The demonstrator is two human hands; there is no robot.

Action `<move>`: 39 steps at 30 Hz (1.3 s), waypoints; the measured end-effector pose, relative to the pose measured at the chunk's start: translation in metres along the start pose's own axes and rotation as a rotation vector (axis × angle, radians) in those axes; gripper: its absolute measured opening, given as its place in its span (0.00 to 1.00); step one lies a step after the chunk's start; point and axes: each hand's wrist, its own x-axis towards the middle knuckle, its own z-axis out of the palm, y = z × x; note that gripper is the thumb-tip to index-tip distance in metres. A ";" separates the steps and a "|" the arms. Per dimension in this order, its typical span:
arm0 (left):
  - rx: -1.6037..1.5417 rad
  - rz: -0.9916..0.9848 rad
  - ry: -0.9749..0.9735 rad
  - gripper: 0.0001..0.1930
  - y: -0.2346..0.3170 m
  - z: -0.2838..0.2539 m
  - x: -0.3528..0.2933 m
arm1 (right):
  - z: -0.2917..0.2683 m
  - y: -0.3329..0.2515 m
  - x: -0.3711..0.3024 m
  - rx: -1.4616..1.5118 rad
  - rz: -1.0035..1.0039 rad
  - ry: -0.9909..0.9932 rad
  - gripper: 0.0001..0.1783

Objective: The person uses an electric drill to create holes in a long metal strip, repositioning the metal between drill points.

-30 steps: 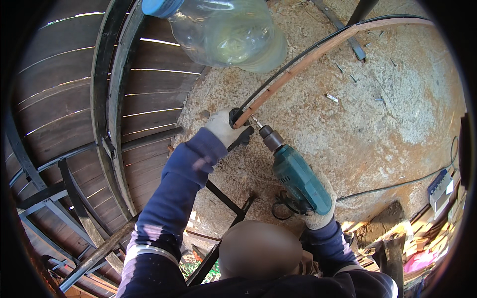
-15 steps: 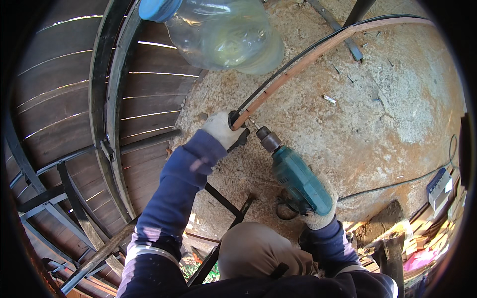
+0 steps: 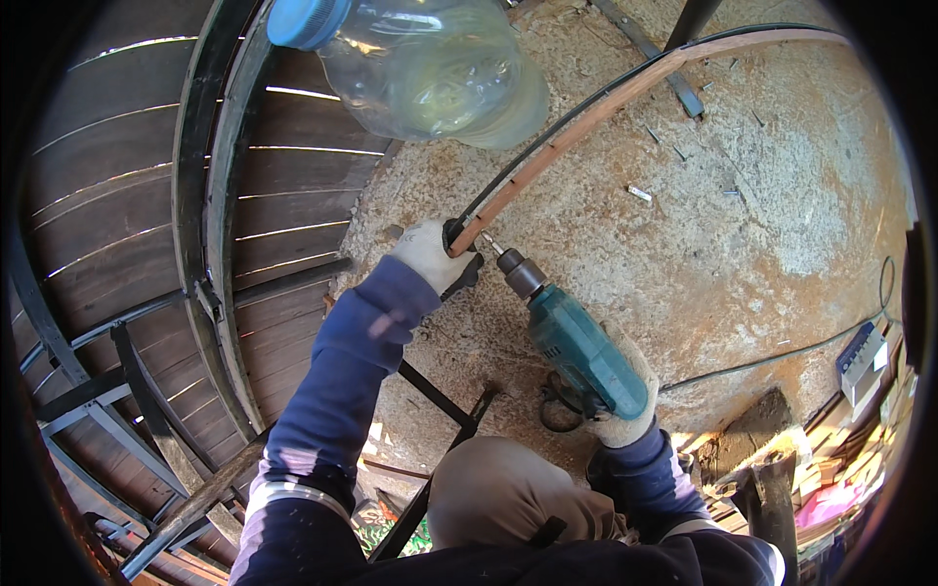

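My left hand (image 3: 431,256), in a white and dark glove, is closed around the near end of a long, thin wooden strip (image 3: 547,154). A black metal bar (image 3: 522,159) runs along the strip's left side. In a pale glove, my right hand (image 3: 630,396) grips the handle of a teal power drill (image 3: 584,349). The drill's chuck (image 3: 521,272) points up and left. Its bit (image 3: 490,240) ends right by the strip's near end, close to my left fingers; whether it touches the wood I cannot tell.
A large clear bottle (image 3: 440,73) with a blue cap hangs close at the top. Several nails and a small white cylinder (image 3: 639,193) lie on the worn concrete floor (image 3: 772,254). A cable (image 3: 762,363) leads to a power strip (image 3: 862,363). Metal frames (image 3: 223,186) stand left.
The whole view has shifted slightly. Both hands keep their holds, and the drill and strip stay nearly in the same place relative to each other.
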 end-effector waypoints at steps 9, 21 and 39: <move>0.018 -0.027 -0.026 0.10 0.011 -0.003 -0.001 | 0.003 -0.016 0.004 0.143 0.090 -0.037 0.36; -0.061 0.064 0.007 0.10 -0.013 0.005 0.005 | 0.006 -0.022 0.005 0.287 0.129 0.002 0.32; 0.018 0.134 0.088 0.08 -0.011 0.006 0.003 | 0.001 -0.020 0.006 0.194 0.110 -0.068 0.27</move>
